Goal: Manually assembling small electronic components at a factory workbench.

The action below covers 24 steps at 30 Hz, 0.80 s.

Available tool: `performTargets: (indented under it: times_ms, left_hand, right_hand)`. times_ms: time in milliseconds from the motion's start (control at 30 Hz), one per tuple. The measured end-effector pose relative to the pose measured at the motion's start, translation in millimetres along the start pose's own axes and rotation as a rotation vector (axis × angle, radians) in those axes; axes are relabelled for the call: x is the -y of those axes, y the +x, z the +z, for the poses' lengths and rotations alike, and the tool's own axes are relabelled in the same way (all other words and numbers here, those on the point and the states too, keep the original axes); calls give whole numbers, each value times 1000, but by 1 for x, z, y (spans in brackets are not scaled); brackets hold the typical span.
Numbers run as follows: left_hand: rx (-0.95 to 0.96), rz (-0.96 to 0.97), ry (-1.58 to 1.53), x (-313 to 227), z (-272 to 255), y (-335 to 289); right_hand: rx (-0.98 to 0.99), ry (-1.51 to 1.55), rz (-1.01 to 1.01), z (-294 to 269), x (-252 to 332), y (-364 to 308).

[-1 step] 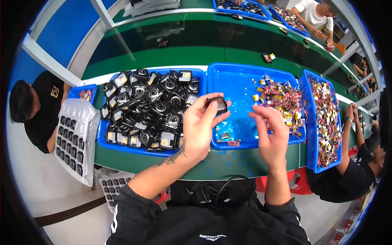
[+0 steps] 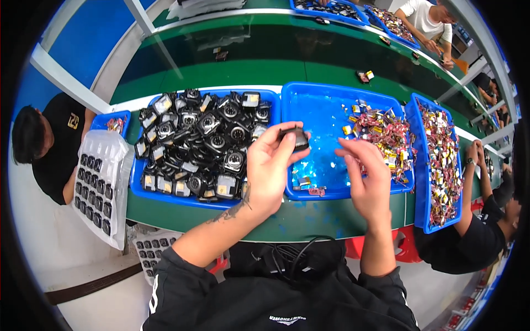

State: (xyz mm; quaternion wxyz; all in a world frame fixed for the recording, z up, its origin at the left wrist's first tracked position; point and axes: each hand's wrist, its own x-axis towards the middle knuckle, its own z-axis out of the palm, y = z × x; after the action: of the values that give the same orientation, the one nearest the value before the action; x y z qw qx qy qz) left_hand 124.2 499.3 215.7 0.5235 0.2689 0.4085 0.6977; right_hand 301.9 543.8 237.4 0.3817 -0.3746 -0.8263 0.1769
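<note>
My left hand (image 2: 266, 171) holds a small black watch case (image 2: 298, 140) between thumb and fingers, above the left part of a blue tray (image 2: 317, 113). My right hand (image 2: 371, 185) hovers over the same tray. Its thumb and forefinger are apart, and nothing shows between them. Beyond it lies a heap of small electronic parts (image 2: 386, 138), silver, yellow and reddish. A few loose pieces (image 2: 303, 183) rest in the tray's front left corner. Left of my hands, another blue tray (image 2: 176, 199) is heaped with black watch cases (image 2: 208, 122), some showing round sensor backs.
A narrow blue tray (image 2: 424, 193) of similar small parts stands at the right. On the left, a clear plastic tray (image 2: 118, 160) carries rows of black cases beside a seated person (image 2: 61, 143). Across the green bench (image 2: 276, 66), another person (image 2: 430, 25) works near further trays.
</note>
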Motion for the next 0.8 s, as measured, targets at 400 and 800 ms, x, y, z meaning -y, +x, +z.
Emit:
performTargets:
  times_ms: [400, 800]
  left_hand:
    - [-51, 124, 56, -3, -9, 4]
    - [-51, 69, 45, -6, -10, 4]
  right_hand:
    - [92, -329, -343, 2, -16, 21]
    - [106, -80, -39, 12, -15, 14]
